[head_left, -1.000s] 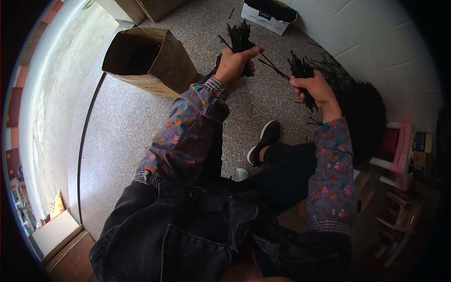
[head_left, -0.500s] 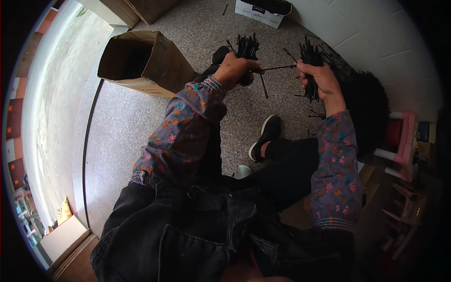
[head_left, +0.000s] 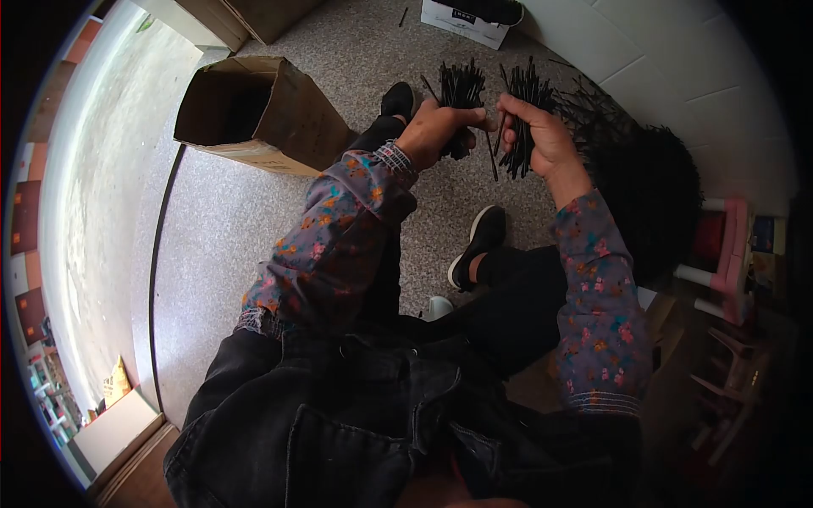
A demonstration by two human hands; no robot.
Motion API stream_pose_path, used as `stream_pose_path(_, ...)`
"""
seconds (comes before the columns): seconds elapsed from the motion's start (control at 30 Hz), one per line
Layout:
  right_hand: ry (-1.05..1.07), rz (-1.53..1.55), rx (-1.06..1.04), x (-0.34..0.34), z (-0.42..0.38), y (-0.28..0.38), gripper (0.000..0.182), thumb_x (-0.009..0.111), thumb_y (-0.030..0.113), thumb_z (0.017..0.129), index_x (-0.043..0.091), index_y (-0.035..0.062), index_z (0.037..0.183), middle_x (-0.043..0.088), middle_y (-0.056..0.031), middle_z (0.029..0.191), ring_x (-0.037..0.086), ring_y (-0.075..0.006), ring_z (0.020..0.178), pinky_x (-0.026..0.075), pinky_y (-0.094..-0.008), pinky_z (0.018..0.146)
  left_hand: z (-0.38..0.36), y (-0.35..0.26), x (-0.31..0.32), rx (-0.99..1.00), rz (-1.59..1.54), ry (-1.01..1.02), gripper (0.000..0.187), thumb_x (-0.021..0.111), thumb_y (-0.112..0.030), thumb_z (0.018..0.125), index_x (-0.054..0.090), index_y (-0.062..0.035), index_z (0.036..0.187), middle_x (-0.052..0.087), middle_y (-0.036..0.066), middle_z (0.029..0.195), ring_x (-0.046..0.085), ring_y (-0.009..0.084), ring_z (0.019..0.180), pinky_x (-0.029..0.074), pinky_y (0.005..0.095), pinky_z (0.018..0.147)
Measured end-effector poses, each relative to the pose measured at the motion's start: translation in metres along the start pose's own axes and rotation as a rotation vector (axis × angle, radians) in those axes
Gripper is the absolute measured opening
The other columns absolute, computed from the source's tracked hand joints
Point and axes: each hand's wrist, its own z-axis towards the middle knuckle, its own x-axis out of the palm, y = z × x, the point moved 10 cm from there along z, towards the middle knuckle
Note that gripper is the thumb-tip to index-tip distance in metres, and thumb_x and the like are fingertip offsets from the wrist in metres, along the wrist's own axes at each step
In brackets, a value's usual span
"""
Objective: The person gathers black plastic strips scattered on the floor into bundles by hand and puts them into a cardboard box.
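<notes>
My left hand [head_left: 436,129] is closed around a bundle of thin black sticks [head_left: 462,89], whose ends stick out above and below the fist. Close beside it, my right hand [head_left: 539,135] grips a second bundle of black sticks [head_left: 527,85], held roughly upright. One or two loose sticks [head_left: 494,157] slant in the narrow gap between the hands. What exactly the sticks are, I cannot make out. Behind my right hand, a large dark heap of similar sticks [head_left: 644,182] lies against the wall.
An open cardboard box [head_left: 296,114] stands to the left on the speckled floor [head_left: 373,51]. A white box [head_left: 466,25] with dark contents is at the far wall. Pink and white stool-like furniture [head_left: 728,254] stands at the right. My shoe [head_left: 487,233] is below the hands.
My right hand has moved left with its bundle, close to my left hand. The single stick that stretched across between the hands no longer spans a gap.
</notes>
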Motion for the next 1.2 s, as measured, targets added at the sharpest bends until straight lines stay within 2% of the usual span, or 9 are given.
stream_pose_path(0.2,-0.113,0.022,-0.029,-0.002,0.005,-0.009,0.024,0.064,0.024,0.082,0.064,0.0056,0.097,0.06,-0.0012,0.074,0.056,-0.0112,0.062,0.046,-0.027,0.056,-0.001,0.009,0.023,-0.095,-0.447,0.059,0.021,0.056,-0.015,0.086,0.059,0.0019,0.098,0.062,0.007,0.087,0.059,0.0155,0.073,0.05,0.0277,0.068)
stream_pose_path(0.33,-0.205,-0.033,-0.193,0.003,0.002,0.0,0.025,0.063,0.026,0.082,0.066,0.0034,0.094,0.063,-0.0027,0.08,0.06,-0.0122,0.068,0.048,-0.0273,0.059,0.008,0.027,0.027,-0.159,-0.528,0.1,0.022,0.055,-0.015,0.087,0.058,0.0013,0.1,0.062,0.008,0.091,0.06,0.0159,0.078,0.05,0.0276,0.077)
stream_pose_path(0.47,-0.229,-0.317,-0.279,0.0,0.005,0.012,0.027,0.064,0.027,0.081,0.067,0.0015,0.09,0.065,-0.0051,0.084,0.061,-0.0125,0.073,0.05,-0.0275,0.065,-0.004,0.024,0.037,-0.214,-0.482,0.196,0.02,0.055,-0.014,0.087,0.058,0.0006,0.1,0.062,0.008,0.091,0.061,0.0161,0.083,0.05,0.0275,0.078)
stream_pose_path(0.57,-0.24,-0.746,-0.373,0.007,0.006,0.023,0.039,0.062,0.042,0.079,0.067,0.0033,0.073,0.062,-0.0071,0.065,0.06,-0.0131,0.061,0.046,-0.0282,0.055,-0.008,0.022,0.043,-0.196,-0.445,0.227,0.02,0.056,-0.014,0.086,0.058,0.0005,0.099,0.063,0.009,0.091,0.062,0.0168,0.084,0.05,0.0282,0.078)
stream_pose_path(0.73,-0.112,-0.813,-0.331,0.02,-0.006,0.032,0.052,0.056,0.054,0.08,0.065,0.0039,0.071,0.059,-0.0066,0.062,0.058,-0.0136,0.058,0.044,-0.0288,0.052,-0.012,0.016,0.043,-0.155,-0.318,0.272,0.021,0.06,-0.013,0.084,0.058,0.0016,0.099,0.063,0.011,0.089,0.063,0.0192,0.081,0.052,0.0312,0.076)
stream_pose_path(0.83,0.031,-0.738,-0.153,0.035,-0.012,0.019,0.057,0.054,0.059,0.079,0.063,0.0036,0.073,0.057,-0.0042,0.059,0.058,-0.0136,0.059,0.043,-0.0294,0.052,-0.017,0.014,0.044,-0.161,-0.288,0.315,0.025,0.064,-0.015,0.081,0.058,0.0007,0.1,0.062,0.01,0.091,0.063,0.0193,0.082,0.052,0.0334,0.075)
stream_pose_path(1.0,0.051,-0.697,-0.257,0.036,-0.004,0.02,0.058,0.054,0.062,0.078,0.061,0.0037,0.079,0.055,-0.0024,0.059,0.057,-0.0125,0.057,0.044,-0.0291,0.052,-0.019,0.013,0.049,-0.165,-0.43,0.365,0.027,0.066,-0.015,0.079,0.058,0.0015,0.099,0.062,0.01,0.088,0.063,0.021,0.08,0.054,0.0355,0.07)
stream_pose_path(1.13,0.131,-0.719,-0.171,0.027,0.006,0.006,0.064,0.052,0.065,0.077,0.061,0.0035,0.095,0.061,-0.0079,0.078,0.06,-0.0165,0.073,0.046,-0.0267,0.064,-0.021,0.019,0.044,-0.227,-0.37,0.331,0.028,0.066,-0.014,0.078,0.057,0.0025,0.1,0.062,0.011,0.088,0.063,0.0224,0.082,0.053,0.036,0.073)
stream_pose_path(1.2,-0.059,-0.436,-0.26,0.009,0.005,0.023,0.07,0.049,0.064,0.08,0.057,0.0007,0.108,0.059,-0.0111,0.099,0.055,-0.0181,0.095,0.04,-0.028,0.082,-0.024,0.019,0.045,-0.24,-0.378,0.338,0.028,0.065,-0.014,0.079,0.057,0.0027,0.1,0.062,0.012,0.089,0.063,0.0233,0.082,0.053,0.0364,0.074)
